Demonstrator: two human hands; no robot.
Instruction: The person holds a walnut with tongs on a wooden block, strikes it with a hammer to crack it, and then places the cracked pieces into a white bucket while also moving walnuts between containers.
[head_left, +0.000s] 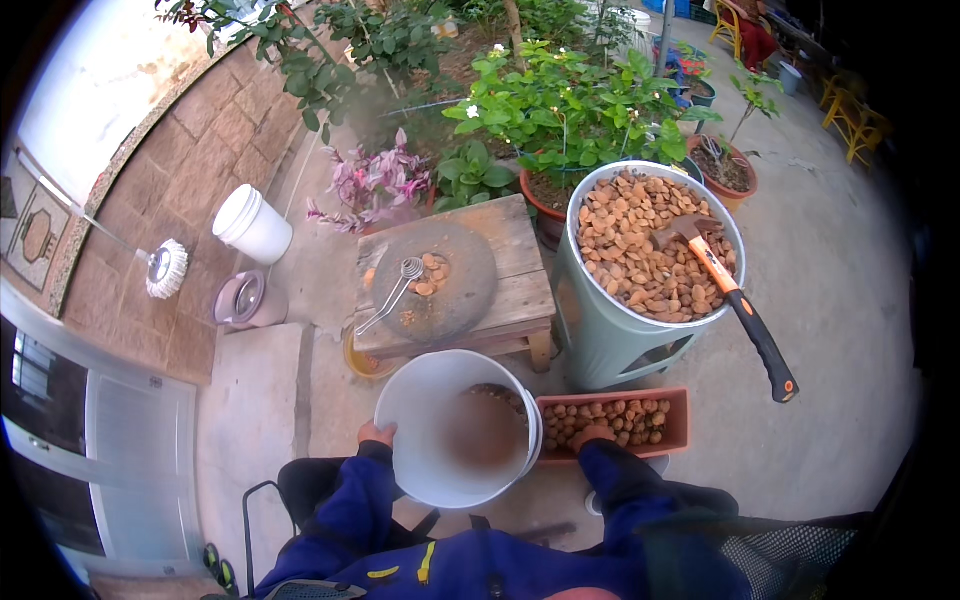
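Note:
My left hand (377, 433) grips the left side of a white plastic bucket (420, 457), which leans with its mouth towards me. Brown contents (484, 431) lie blurred at its bottom. Inside a terracotta-coloured planter trough (679, 420), my right hand (593, 435) reaches into walnuts (634, 416); its fingertips are hidden, so I cannot tell whether it grips one. Behind the trough, a tall greenish bin (600, 337) is filled with brown nuts or stones in shells (630, 232). A claw hammer (724, 277) with an orange and black handle rests across them, its handle overhanging the rim.
A wooden stool (517, 262) carries a round stone slab (469, 292), several shells (431, 276) and a coiled-wire metal tool (401, 289). Potted plants (562, 112) stand behind. Left are a white bucket (251, 225), a lidded container (247, 300) and a mop (166, 268). A person (754, 34) sits far right.

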